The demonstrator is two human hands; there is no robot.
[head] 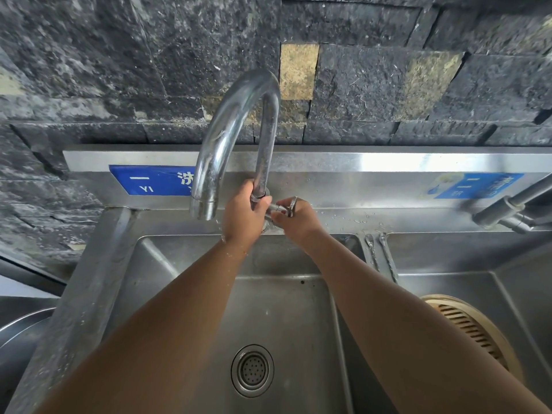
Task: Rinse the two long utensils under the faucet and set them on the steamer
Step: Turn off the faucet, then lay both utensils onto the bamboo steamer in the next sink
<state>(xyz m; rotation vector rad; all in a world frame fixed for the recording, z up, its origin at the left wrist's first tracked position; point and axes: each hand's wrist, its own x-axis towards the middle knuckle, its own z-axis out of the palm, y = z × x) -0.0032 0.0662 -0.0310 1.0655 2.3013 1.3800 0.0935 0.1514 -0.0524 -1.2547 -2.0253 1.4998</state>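
Note:
A chrome gooseneck faucet (236,121) arches over the left sink basin (155,264). My left hand (242,216) is wrapped around the faucet's upright pipe near its base. My right hand (298,218) pinches the small metal tap handle (283,208) beside that pipe. Only a few drops hang below the spout. Two long thin metal utensils (380,255) lie side by side on the divider between the basins, apart from both hands. A round bamboo steamer (466,327) sits in the right basin, partly hidden by my right forearm.
The round drain strainer (252,370) sits at the bottom of the left basin. A second faucet pipe (507,204) reaches in from the right. Blue labels are stuck on the steel backsplash (343,165). A dark stone wall rises behind. A metal lid edge (18,324) shows at far left.

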